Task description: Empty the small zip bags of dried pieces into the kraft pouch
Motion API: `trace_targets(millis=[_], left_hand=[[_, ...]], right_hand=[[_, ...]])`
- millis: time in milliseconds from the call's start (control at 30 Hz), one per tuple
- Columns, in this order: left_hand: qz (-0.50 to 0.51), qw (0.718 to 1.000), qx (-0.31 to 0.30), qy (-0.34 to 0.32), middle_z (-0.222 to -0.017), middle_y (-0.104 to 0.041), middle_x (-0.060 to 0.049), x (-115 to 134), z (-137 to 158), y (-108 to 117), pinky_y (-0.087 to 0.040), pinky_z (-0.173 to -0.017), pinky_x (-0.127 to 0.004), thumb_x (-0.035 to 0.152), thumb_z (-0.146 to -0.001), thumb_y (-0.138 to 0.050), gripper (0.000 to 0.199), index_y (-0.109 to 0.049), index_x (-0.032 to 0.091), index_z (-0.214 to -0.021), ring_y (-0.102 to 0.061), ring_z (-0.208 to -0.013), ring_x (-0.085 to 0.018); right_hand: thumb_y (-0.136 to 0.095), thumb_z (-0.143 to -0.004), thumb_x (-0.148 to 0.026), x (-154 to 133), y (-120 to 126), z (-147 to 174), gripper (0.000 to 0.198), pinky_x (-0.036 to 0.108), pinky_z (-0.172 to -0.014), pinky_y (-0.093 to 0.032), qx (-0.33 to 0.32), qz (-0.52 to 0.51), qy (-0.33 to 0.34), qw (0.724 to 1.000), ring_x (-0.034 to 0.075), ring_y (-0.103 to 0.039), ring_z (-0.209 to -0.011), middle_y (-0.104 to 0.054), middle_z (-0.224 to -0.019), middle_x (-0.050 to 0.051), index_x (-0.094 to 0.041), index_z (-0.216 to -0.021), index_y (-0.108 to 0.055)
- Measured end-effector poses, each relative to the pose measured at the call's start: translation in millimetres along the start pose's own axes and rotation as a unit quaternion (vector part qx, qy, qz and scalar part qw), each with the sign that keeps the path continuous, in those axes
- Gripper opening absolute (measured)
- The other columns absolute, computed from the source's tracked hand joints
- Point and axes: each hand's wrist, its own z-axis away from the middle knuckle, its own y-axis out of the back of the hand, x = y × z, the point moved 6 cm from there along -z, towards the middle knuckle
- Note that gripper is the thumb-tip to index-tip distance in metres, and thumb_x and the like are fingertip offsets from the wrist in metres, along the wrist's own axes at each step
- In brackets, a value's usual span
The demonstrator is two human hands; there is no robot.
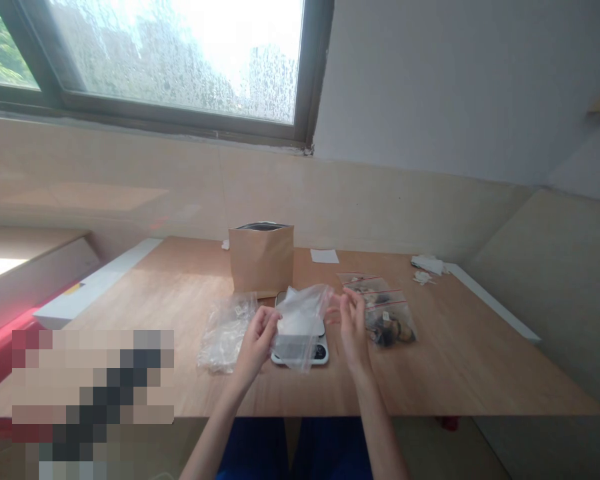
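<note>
The wooden tabletop [455, 373] is topped, toward the back, by an upright brown paper bag [261, 260]. Filled zip bags [393, 327] are laid to the right, and a heap of clear bags [220, 337] to the left. Between them a clear plastic bag [303, 313] is held above a white scale [321, 352], its long axis slanted from upper right to lower left. Its left edge is pinched by the nearly closed left hand [261, 333]. The right hand [353, 323] is half-curled beside the upper right corner; whether anything is gripped cannot be told.
</note>
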Motion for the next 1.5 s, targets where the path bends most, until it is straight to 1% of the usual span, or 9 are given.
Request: trace_targets(millis=[200,433,567,733,867,1000,1133,1333,1500], left_hand=[[-0.009,0.996,0.076,-0.035,-0.049,-0.035,0.01,-10,0,14,-0.022,-0.037,-0.018,0.057,-0.074,-0.053,0.039,-0.044,0.02,-0.081,-0.031,-0.039,-0.006],[-0.07,0.986,0.147,-0.019,-0.049,-0.033,0.008,-7,13,37,-0.024,-0.04,-0.019,0.058,-0.078,-0.046,0.038,-0.045,0.02,-0.074,-0.031,-0.04,-0.008],[-0.156,0.954,0.252,-0.034,-0.052,-0.036,0.006,9,23,77,-0.032,-0.046,-0.022,0.053,-0.082,-0.039,0.035,-0.046,0.02,-0.071,-0.037,-0.045,-0.011],[-0.474,0.823,0.312,0.027,-0.081,-0.058,-0.011,8,30,113,-0.043,-0.069,-0.039,0.04,-0.084,-0.039,0.033,-0.058,0.014,-0.092,-0.057,-0.079,-0.027],[-0.582,0.706,0.394,-0.089,-0.125,-0.044,-0.023,19,36,95,-0.039,-0.087,-0.048,0.027,-0.085,-0.038,0.045,-0.045,0.007,-0.125,-0.045,-0.114,-0.035],[-0.615,0.718,0.271,-0.183,-0.138,-0.04,-0.014,10,18,61,-0.029,-0.102,-0.044,0.02,-0.088,-0.032,0.041,-0.05,0.017,-0.125,-0.033,-0.129,-0.028],[-0.664,0.718,0.172,-0.117,-0.14,-0.04,-0.014,-32,-6,62,-0.019,-0.107,-0.049,0.031,-0.087,-0.036,0.044,-0.055,0.015,-0.123,-0.026,-0.134,-0.033],[-0.699,0.701,0.113,-0.084,-0.145,-0.031,-0.013,-61,-21,76,-0.016,-0.108,-0.051,0.032,-0.088,-0.031,0.05,-0.043,0.018,-0.134,-0.02,-0.136,-0.031],[-0.661,0.742,0.089,-0.066,-0.145,-0.031,-0.014,-52,-30,79,-0.015,-0.106,-0.054,0.03,-0.088,-0.031,0.048,-0.048,0.017,-0.13,-0.021,-0.136,-0.032]], right_hand=[[-0.058,-0.074,-0.056,45,-30,51,0.058,0.025,-0.051,-0.045,-0.227,-0.029,-0.151,0.962,0.015,-0.06,-0.056,-0.067,-0.072,0.002,-0.019,-0.113,-0.039],[-0.06,-0.075,-0.049,39,-38,62,0.038,0.025,-0.051,-0.043,-0.254,-0.02,-0.108,0.961,0.014,-0.057,-0.05,-0.063,-0.058,-0.002,-0.02,-0.096,-0.048],[-0.051,-0.081,-0.046,39,2,32,0.034,0.033,-0.069,-0.048,-0.162,0.105,0.001,0.981,0.019,-0.062,-0.072,-0.066,-0.072,0.004,-0.018,-0.1,-0.053],[-0.047,-0.077,-0.041,44,86,-5,0.035,0.054,-0.092,-0.033,0.103,0.405,0.183,0.89,0.034,-0.047,-0.11,-0.055,-0.11,0.021,-0.013,-0.095,-0.058],[-0.048,-0.075,-0.033,66,116,-13,0.046,0.056,-0.091,-0.031,0.153,0.512,0.187,0.825,0.039,-0.035,-0.12,-0.04,-0.127,0.026,-0.009,-0.114,-0.051],[-0.044,-0.077,-0.03,78,122,-13,0.042,0.052,-0.089,-0.035,0.16,0.52,0.182,0.819,0.037,-0.041,-0.115,-0.045,-0.124,0.023,-0.011,-0.113,-0.054],[-0.042,-0.078,-0.032,79,129,-14,0.035,0.05,-0.091,-0.036,0.174,0.468,0.201,0.843,0.033,-0.046,-0.113,-0.051,-0.12,0.02,-0.014,-0.101,-0.061],[-0.044,-0.079,-0.039,61,141,2,0.037,0.046,-0.089,-0.042,0.141,0.352,0.182,0.907,0.029,-0.055,-0.107,-0.063,-0.108,0.017,-0.014,-0.099,-0.062],[-0.048,-0.076,-0.049,20,152,25,0.047,0.04,-0.074,-0.046,0.253,0.318,0.076,0.91,0.031,-0.062,-0.088,-0.067,-0.093,0.019,-0.012,-0.101,-0.063]])
